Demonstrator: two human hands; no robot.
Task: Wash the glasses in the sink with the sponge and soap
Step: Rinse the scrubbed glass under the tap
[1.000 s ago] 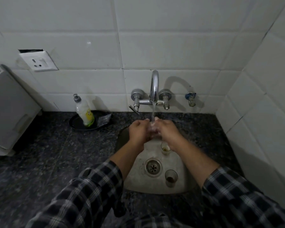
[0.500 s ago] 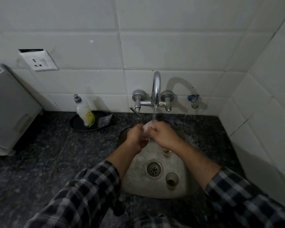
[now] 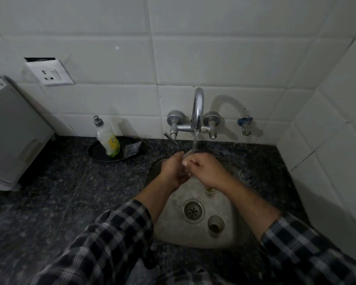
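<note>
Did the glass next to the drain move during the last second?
No. The glass stays where it was, close to the drain, on its lower right in the view.

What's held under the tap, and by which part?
A small clear glass, held by its sides between left hand and right hand; mostly hidden, exact finger placement cannot be told.

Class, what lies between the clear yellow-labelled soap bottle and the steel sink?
A grey scouring sponge on the black oval tray's right edge, head view.
</note>
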